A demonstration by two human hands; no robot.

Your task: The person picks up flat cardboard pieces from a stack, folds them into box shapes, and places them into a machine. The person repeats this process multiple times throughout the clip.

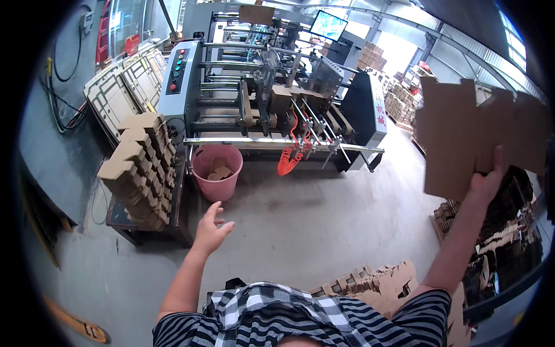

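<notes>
Centrally, a packaging-type machine [277,87] with rollers and belts stands behind the person's two bare hands. The right hand [488,176], raised on the far right, grips a flat brown cardboard piece [454,141] with a notched upper edge; a digit lies along its near face, the other fingers are largely hidden, and whether one layer or several are held cannot be told. The left hand [212,231] is extended before the body, its fingers loosely bent and its thumb set wide from them; in the view it lies just below a pink bucket [217,189] containing cardboard scraps [220,172]. Markings: red characters [380,111] run down the pale strip on the machine's right end; a lit screen [328,26] above has content too small to read; a control panel [180,70] carries coloured buttons; dark marks [91,330] appear on a yellowish board [72,318] at lower left. A red coiled hose [286,163] hangs from the machine's front. At left, stacked cardboard [136,173] rests on a dark table [119,216], near leaning panels [110,95] patterned with dark lines. More cardboard [393,281] lies beside the person's striped sleeve [425,318].
</notes>
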